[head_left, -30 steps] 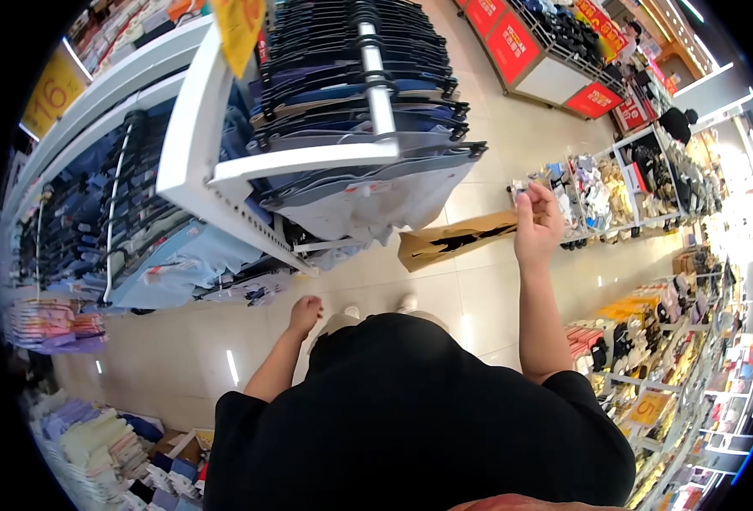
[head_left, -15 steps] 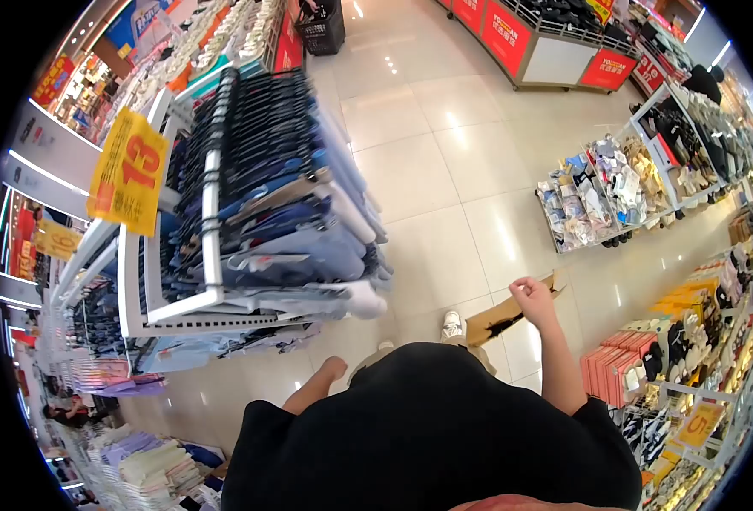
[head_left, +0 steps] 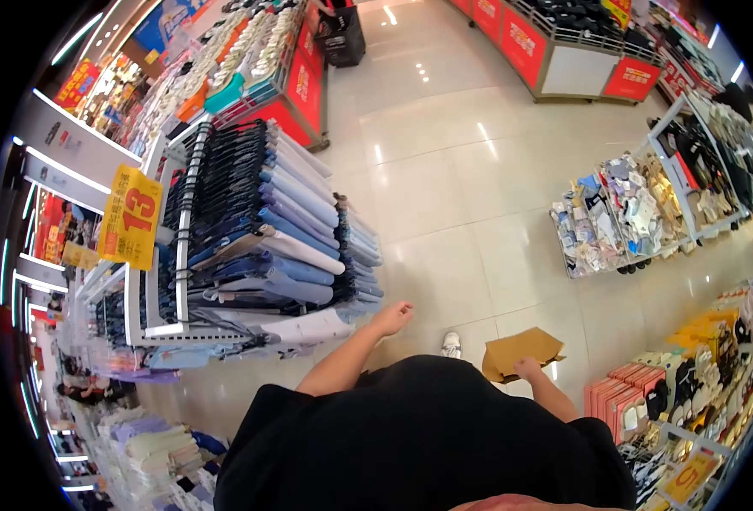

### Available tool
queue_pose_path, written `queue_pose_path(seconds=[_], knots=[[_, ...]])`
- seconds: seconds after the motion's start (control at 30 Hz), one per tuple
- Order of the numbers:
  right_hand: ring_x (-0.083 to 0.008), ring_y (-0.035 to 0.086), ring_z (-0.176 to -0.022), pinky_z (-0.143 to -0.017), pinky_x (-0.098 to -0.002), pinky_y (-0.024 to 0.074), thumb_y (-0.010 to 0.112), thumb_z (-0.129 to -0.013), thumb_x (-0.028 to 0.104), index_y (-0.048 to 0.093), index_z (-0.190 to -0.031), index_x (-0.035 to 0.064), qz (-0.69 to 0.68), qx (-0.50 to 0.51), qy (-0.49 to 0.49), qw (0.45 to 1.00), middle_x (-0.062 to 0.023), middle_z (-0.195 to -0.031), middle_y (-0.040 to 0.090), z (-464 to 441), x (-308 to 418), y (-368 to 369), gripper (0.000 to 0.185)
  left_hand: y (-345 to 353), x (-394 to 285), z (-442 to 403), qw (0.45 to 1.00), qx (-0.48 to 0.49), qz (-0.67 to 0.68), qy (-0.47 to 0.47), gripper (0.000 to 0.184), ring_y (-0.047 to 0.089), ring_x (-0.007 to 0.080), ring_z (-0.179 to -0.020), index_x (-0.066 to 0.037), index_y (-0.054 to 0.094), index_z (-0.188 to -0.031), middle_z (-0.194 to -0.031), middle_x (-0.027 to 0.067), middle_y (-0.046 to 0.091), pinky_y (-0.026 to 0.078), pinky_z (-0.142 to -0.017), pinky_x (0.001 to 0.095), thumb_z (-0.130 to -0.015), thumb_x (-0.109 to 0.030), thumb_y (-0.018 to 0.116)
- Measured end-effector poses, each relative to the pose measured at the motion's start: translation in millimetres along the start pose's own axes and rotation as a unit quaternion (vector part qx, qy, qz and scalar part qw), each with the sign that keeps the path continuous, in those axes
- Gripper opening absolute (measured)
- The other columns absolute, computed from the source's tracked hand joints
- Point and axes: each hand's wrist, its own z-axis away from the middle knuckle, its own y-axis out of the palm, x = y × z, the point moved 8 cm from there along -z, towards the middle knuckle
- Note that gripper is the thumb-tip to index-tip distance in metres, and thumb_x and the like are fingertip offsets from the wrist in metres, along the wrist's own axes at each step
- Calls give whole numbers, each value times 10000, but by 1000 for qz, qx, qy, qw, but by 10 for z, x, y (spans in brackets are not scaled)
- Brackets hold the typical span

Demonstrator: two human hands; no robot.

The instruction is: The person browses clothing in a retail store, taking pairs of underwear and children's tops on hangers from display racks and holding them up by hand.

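My right hand (head_left: 527, 368) is closed on the near edge of a brown cardboard box (head_left: 523, 344), which hangs beside my leg at the right; its inside is hidden. My left hand (head_left: 395, 318) is stretched forward with loosely curled fingers and nothing visible in it. It is nearest to the hanging jeans (head_left: 296, 285), just right of their lower ends, with no contact that I can make out. The jeans hang in a dense row on black hangers from a white metal rack (head_left: 182, 255). A yellow price sign (head_left: 129, 217) marked 13 is fixed on that rack.
Ahead runs a shiny tiled floor (head_left: 432, 187). A wire display of small packed goods (head_left: 602, 213) stands to the right, with shelves of slippers (head_left: 683, 366) nearer. Red-panelled bins (head_left: 521, 43) and a shoe table (head_left: 296, 85) are further off. A black shopping basket (head_left: 341, 38) is by the shoe table.
My left hand has swung forward and up, towards the jeans. My right hand has swung back and down, and the cardboard box has turned to show a broader side. The jeans rack appears shifted in view.
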Motion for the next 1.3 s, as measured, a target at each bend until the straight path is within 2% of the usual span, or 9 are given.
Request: queue_pose_path(seconds=[0.17,0.3,0.43,0.53,0.77,0.97,1.07,1.23,1.3], knots=[[-288,667,-828,-751,-385,518,665,-808,312,693,-927,-33,-131,-31,22,991,-177,-884,702,-116,111,-261,366,-144,1119,81,990,-3,-85,-111,336,646,340,-933,-22,647,-1071,-1035,216,669,496,-833,408,-857,-275,593],[-279,669,-835,-749,-382,522,689,-803,319,703,-969,-7,-70,29,63,995,-165,-889,703,-191,133,-153,366,-166,1953,240,974,0,-168,-153,375,619,405,-1010,17,672,-1043,-1061,250,655,487,-874,449,-815,-265,578],[-316,677,-860,-786,-393,519,647,-813,341,707,-917,-4,-25,65,25,997,-179,-895,709,-178,173,19,365,-31,1993,166,959,66,-246,-125,289,647,386,-905,-3,699,-864,-931,238,672,501,-811,438,-787,-262,596],[-319,676,-863,-784,-397,519,632,-818,346,705,-911,2,-21,59,24,998,-180,-898,707,-163,150,49,363,-19,1878,-104,965,78,-221,-117,314,651,379,-913,-8,702,-932,-953,226,677,498,-825,432,-780,-262,598],[-326,675,-867,-792,-408,517,628,-807,347,697,-903,3,-3,98,-43,994,-201,-898,697,-1175,640,-418,364,-451,1563,-856,990,-65,23,-126,334,666,289,-913,2,668,-1076,-937,189,700,511,-794,380,-828,-210,593],[-337,663,-935,-828,-408,513,665,-795,352,669,-1018,6,69,18,-69,995,-210,-966,686,-1747,2291,-1562,412,-640,1677,-894,970,-107,131,-175,450,650,333,-972,-25,651,-1078,-1000,206,682,497,-839,398,-776,-358,656],[-344,643,-1011,-865,-403,502,697,-792,354,599,-1166,7,53,7,-123,991,-221,-1066,663,-1983,2879,-1790,519,-445,2262,-888,979,-145,46,-136,248,647,288,-816,-26,654,-955,-929,155,681,487,-715,395,-840,-243,620],[-370,611,-1067,-897,-411,484,698,-783,340,446,-1313,22,84,-19,-93,992,-266,-1131,622,-2389,3302,-2036,667,-6,2766,117,946,-64,26,-318,259,641,298,-832,-37,668,-905,-899,156,684,477,-727,413,-843,-279,599],[-370,639,-944,-809,-412,508,708,-771,325,576,-1139,-8,114,-38,-152,981,-250,-977,651,-2652,3302,-2093,513,162,2787,468,932,-17,12,-362,272,644,299,-850,-33,672,-912,-915,161,685,479,-739,418,-841,-285,597]])
